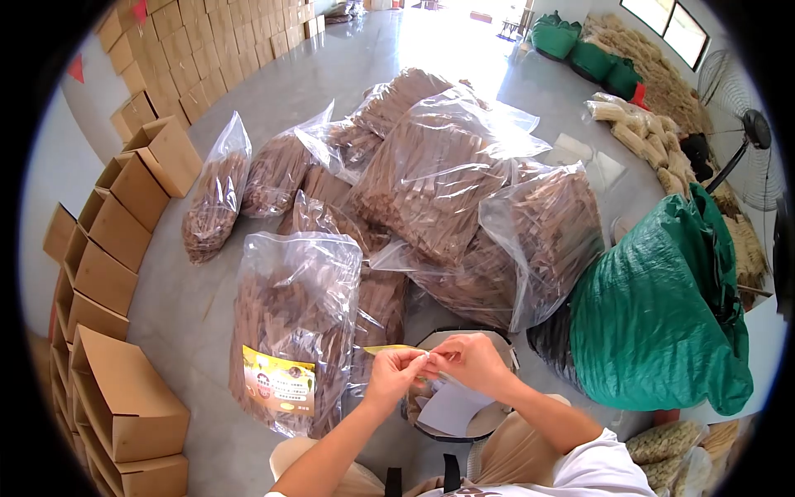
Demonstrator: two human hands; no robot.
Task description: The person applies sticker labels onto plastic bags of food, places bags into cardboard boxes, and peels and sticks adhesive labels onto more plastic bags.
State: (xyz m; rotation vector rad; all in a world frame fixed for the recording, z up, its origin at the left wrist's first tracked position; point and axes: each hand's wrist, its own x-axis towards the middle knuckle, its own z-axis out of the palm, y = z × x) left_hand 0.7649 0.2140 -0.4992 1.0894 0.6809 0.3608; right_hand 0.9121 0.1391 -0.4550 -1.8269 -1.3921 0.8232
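The yellow slip (383, 349) is in front of you, its visible part pointing out to the left from your left hand (397, 370), whose thumb and fingers pinch it. Your right hand (474, 362) meets the left at the fingertips, thumb and finger closed together there; you cannot tell from here whether they have hold of the slip too, as the spot is too small. Both hands are over a bin (489, 425) near your lap, with white paper (455, 410) lying inside it. Just to the left is a clear bag (302, 311) filled with brown strips, with a yellow-and-white label (279, 379) low on its front. Beyond your hands you have a heap of more filled bags (435, 170) on the grey floor (178, 286). A big green sack (654, 311) is near your right arm, and along your left, apart from the bags, runs a curved row of open cardboard boxes (149, 422).
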